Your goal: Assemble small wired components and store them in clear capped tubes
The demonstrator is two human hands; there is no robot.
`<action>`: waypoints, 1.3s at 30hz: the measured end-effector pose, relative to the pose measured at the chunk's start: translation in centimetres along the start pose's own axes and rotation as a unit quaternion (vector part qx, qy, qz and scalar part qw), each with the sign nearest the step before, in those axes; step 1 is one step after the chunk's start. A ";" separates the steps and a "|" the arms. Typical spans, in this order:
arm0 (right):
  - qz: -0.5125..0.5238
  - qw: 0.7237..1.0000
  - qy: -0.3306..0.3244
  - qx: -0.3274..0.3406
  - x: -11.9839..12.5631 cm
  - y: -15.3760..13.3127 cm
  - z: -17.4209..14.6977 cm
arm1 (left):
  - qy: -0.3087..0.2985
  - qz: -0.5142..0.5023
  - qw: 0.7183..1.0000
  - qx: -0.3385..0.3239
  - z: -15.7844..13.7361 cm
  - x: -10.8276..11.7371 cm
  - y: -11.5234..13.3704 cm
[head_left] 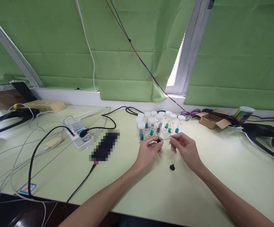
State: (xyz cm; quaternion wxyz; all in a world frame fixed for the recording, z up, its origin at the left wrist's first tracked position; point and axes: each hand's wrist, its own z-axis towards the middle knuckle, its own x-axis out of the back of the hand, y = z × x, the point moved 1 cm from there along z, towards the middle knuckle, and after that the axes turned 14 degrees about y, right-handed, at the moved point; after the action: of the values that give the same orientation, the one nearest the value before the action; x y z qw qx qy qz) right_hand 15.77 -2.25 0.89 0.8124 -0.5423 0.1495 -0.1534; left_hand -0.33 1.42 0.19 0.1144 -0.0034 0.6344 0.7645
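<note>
My left hand [148,153] is closed, thumb and fingers pinching a small black part [159,141] with a thin dark stem rising from it. Facing it, my right hand [185,148] pinches the end of a thin, light-coloured rod [165,139] that reaches across to the black part. Whether the two are joined is too small to tell. Below the hands, a small black round piece with a short stub [172,167] lies on the table. Just beyond my fingers stand several clear vials [141,130] with white caps, holding blue, green or grey pieces on thin stems.
Left of my hands lies a pixelated dark device [105,146] with a black cable. A white power strip [79,138] and tangled cables [33,157] cover the left side. An open cardboard box [211,120], a canister [243,114] and a black frame [257,135] are at the right.
</note>
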 end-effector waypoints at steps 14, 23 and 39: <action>-0.020 0.999 -0.004 -0.032 0.0 0.1 -0.2 | 0.016 0.009 1.000 -0.010 0.0 -0.1 0.0; -0.011 0.999 -0.008 -0.049 0.0 0.1 -0.2 | 0.005 0.012 1.000 -0.015 0.0 -0.1 0.1; -0.036 0.999 -0.013 0.013 0.2 0.0 -0.2 | -0.006 -0.014 1.000 0.022 0.1 0.2 0.2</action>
State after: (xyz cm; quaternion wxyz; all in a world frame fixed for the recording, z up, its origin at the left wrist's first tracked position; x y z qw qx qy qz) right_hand 15.87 -2.46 0.85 0.8152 -0.5387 0.1170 -0.1777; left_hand -0.54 1.47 0.35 0.1283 -0.0053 0.6501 0.7490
